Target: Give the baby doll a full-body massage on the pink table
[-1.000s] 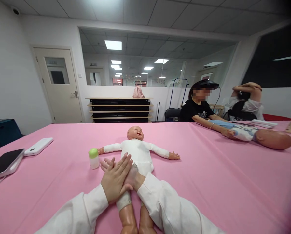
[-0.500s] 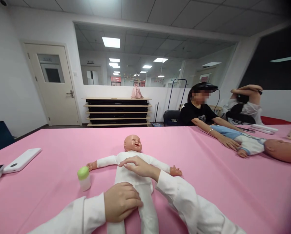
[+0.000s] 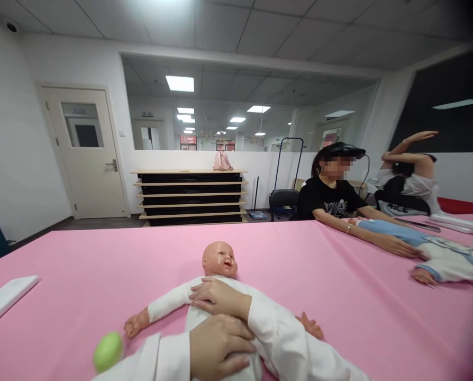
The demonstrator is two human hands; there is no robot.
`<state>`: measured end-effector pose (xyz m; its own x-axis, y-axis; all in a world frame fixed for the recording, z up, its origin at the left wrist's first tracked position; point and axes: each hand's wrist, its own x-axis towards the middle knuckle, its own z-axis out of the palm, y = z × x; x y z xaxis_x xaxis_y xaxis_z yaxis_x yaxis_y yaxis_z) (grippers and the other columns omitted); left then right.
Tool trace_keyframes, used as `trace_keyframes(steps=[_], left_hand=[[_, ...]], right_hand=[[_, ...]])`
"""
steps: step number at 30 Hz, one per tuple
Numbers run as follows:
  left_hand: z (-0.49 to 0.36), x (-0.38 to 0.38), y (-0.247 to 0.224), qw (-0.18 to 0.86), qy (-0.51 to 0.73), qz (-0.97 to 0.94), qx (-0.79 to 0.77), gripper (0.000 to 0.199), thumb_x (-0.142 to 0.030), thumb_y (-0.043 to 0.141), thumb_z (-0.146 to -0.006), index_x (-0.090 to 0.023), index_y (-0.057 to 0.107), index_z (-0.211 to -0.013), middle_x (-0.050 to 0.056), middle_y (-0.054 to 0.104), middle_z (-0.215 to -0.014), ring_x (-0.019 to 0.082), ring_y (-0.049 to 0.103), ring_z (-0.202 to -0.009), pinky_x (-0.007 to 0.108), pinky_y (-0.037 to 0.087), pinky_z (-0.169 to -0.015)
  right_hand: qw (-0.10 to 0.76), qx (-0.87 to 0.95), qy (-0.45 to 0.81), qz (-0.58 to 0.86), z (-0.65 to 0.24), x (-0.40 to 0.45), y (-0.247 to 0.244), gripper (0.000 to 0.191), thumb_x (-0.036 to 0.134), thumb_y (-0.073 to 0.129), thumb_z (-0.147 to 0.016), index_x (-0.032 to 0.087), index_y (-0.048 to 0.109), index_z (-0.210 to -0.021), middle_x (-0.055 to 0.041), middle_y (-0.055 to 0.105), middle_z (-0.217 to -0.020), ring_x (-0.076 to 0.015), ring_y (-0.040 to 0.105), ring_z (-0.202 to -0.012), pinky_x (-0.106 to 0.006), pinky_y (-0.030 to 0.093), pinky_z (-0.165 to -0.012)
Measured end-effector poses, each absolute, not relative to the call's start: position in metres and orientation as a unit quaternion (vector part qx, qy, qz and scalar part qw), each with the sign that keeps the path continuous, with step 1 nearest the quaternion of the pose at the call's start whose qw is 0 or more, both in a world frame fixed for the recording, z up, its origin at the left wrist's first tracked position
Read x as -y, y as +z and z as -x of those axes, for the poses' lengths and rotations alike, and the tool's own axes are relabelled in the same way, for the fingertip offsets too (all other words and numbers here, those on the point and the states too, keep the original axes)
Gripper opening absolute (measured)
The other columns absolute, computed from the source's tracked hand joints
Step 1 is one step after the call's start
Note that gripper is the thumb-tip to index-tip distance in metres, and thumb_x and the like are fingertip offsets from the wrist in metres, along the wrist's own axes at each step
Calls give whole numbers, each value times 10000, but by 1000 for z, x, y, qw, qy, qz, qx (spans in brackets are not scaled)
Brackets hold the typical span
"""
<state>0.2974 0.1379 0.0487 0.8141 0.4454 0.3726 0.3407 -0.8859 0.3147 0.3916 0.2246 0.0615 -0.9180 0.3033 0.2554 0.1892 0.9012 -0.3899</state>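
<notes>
1. white-suited baby doll (image 3: 197,316) face-up on pink tablecloth (image 3: 73,286), head toward 12 o'clock.
2. my right hand (image 3: 220,299): released, palm-down on its chest.
3. my left hand (image 3: 223,346): unclenched, flat on its belly.
4. green cap (image 3: 108,352) at 8 o'clock, blurred.

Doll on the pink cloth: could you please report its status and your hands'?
Left hand low on doll, right hand on its chest, both open. Doll face-up. Green lid beside left sleeve, clear of both hands.
</notes>
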Motion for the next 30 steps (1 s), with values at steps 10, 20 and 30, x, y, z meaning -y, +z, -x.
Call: trace_keyframes(steps=[10,20,30], left_hand=[[-279,-139,25,131,302,-901,-283,317,-137,434,-822,-227,612,-1068,25,676,-1069,143,603,-1002,308,397,-963],[-287,-126,29,118,357,-870,-318,303,-141,391,-836,-227,635,-994,18,688,-991,133,604,-950,320,405,-935],[-294,-87,28,19,323,-898,-298,295,-132,410,-802,-198,619,-1000,58,666,-925,181,580,-861,343,443,-794]], right_hand=[[255,916,238,197,-432,-214,47,374,283,307,-931,276,553,-1213,-4,533,-1285,-192,407,-1254,-444,197,-1075],[314,890,257,209,-426,-212,34,347,305,340,-920,288,606,-1142,-9,581,-1231,-198,437,-1219,-456,183,-1075],[298,908,211,205,-426,-174,44,300,227,418,-879,243,647,-1070,-26,636,-1146,-186,518,-1132,-412,269,-1039]])
